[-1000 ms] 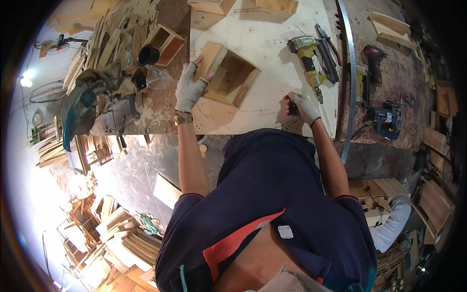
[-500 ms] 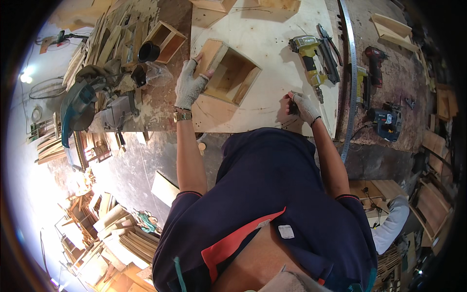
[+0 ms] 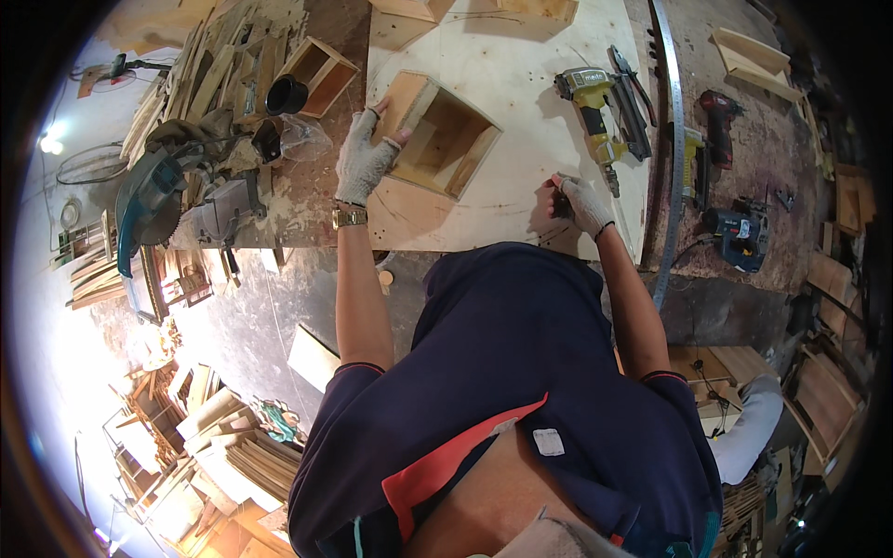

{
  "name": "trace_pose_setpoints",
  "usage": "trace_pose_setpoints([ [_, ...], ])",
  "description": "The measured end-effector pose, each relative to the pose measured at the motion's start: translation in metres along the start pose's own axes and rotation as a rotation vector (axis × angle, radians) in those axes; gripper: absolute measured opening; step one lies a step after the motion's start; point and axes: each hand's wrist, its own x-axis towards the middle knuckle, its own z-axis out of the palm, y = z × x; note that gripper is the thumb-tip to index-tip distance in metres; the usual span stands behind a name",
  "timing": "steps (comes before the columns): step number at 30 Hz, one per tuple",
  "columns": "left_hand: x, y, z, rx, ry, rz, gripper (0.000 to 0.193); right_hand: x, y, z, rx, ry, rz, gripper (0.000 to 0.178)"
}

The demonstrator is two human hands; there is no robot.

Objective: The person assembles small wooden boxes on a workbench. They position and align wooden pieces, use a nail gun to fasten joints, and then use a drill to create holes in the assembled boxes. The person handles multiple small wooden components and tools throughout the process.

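A small open wooden box (image 3: 409,107) lies on the pale plywood sheet (image 3: 502,219), its hollow side showing its inner walls. My left hand (image 3: 366,166), in a cut-finger knit glove, grips the box at its left side with thumb and fingers. Close to the sheet's near edge, my gloved right hand (image 3: 581,205) is closed, fingers curled. Something dark shows at those fingers, but I cannot make out what it is. Above my right hand lies a yellow-and-black nail gun (image 3: 595,112) with its hose fitting toward me.
A long metal ruler (image 3: 672,139) runs along the sheet's right side. Past it lie a red-and-black drill (image 3: 718,126) and a blue jigsaw (image 3: 739,237). At left stand a miter saw (image 3: 153,200), a black cup (image 3: 286,96) and another wooden box (image 3: 326,79). Another person's sleeve (image 3: 749,432) shows lower right.
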Motion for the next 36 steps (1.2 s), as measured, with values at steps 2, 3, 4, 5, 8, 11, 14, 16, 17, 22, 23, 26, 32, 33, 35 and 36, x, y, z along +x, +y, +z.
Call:
trace_pose_setpoints([
  [2,0.0,0.001,0.0,0.003,-0.002,0.005,0.077,0.0,0.0,-0.001,0.0,0.0,-0.002,0.038],
  [3,0.0,0.001,-0.001,0.007,-0.002,0.006,0.077,0.0,0.0,-0.001,0.001,0.0,-0.002,0.038],
  [4,0.0,0.002,-0.001,0.007,-0.001,0.006,0.078,0.0,0.0,-0.001,0.001,-0.001,-0.002,0.038],
  [5,-0.001,0.002,-0.001,0.007,0.001,0.007,0.078,0.001,0.0,-0.001,0.001,-0.003,-0.004,0.037],
  [8,-0.002,0.012,-0.004,-0.039,-0.039,-0.035,0.076,0.001,0.001,-0.002,0.004,0.001,-0.008,0.037],
  [11,-0.002,0.016,-0.004,-0.055,-0.05,-0.052,0.078,0.003,0.002,-0.003,0.011,0.004,-0.004,0.037],
  [14,-0.002,0.013,-0.004,-0.027,-0.053,-0.011,0.082,0.002,0.002,-0.002,0.008,-0.003,-0.008,0.037],
  [16,0.0,0.012,-0.004,-0.006,-0.066,0.016,0.083,0.001,0.001,-0.002,0.002,-0.012,-0.023,0.037],
  [17,0.001,0.012,-0.005,0.003,-0.076,0.022,0.084,0.001,0.001,-0.002,0.009,-0.004,-0.016,0.037],
  [22,0.007,0.0,-0.004,-0.006,-0.093,0.065,0.084,0.0,0.001,-0.002,0.009,-0.003,-0.007,0.038],
  [23,0.007,0.0,-0.005,-0.017,-0.103,0.062,0.085,0.001,0.001,-0.002,0.009,0.001,-0.004,0.037],
  [26,0.007,0.007,-0.007,-0.033,-0.134,0.034,0.085,-0.002,-0.001,0.0,0.016,0.007,-0.002,0.037],
  [32,0.008,0.0,-0.005,-0.085,-0.131,0.018,0.09,0.0,0.002,-0.002,0.013,-0.006,-0.015,0.038],
  [33,0.008,0.005,-0.006,-0.082,-0.13,0.012,0.091,-0.001,0.0,-0.002,0.01,-0.002,-0.014,0.038],
  [35,0.007,0.015,-0.011,-0.073,-0.167,-0.012,0.091,-0.003,-0.001,0.001,0.011,0.004,-0.01,0.038],
  [36,0.007,0.021,-0.012,-0.073,-0.183,-0.02,0.091,-0.001,-0.001,0.002,0.012,0.007,-0.012,0.038],
])
